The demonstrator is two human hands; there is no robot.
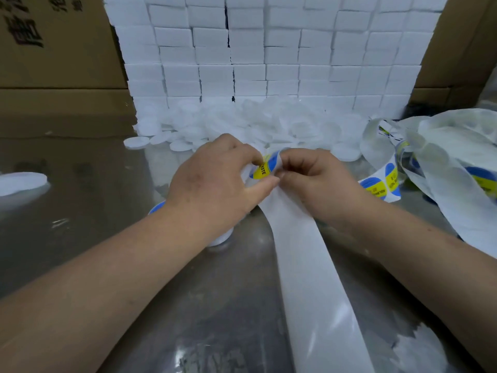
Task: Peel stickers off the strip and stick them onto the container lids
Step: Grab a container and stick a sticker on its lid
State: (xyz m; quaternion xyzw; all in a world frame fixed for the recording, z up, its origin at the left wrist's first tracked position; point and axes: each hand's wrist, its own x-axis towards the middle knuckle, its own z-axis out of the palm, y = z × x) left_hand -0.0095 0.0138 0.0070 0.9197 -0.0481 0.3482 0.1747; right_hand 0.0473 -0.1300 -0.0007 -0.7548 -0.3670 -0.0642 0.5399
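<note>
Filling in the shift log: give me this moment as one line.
step: peel | left hand: pinches sticker | right hand: pinches strip | lids: heaped behind hands

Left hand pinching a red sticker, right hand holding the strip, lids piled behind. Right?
No. The head view shows the sticker is blue and yellow, not red. The rest holds: left hand pinches it, right hand holds the strip, lids piled behind.

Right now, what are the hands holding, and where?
The left hand pinches the blue-and-yellow sticker by its edge; the right hand pinches the white strip beside it.
</note>
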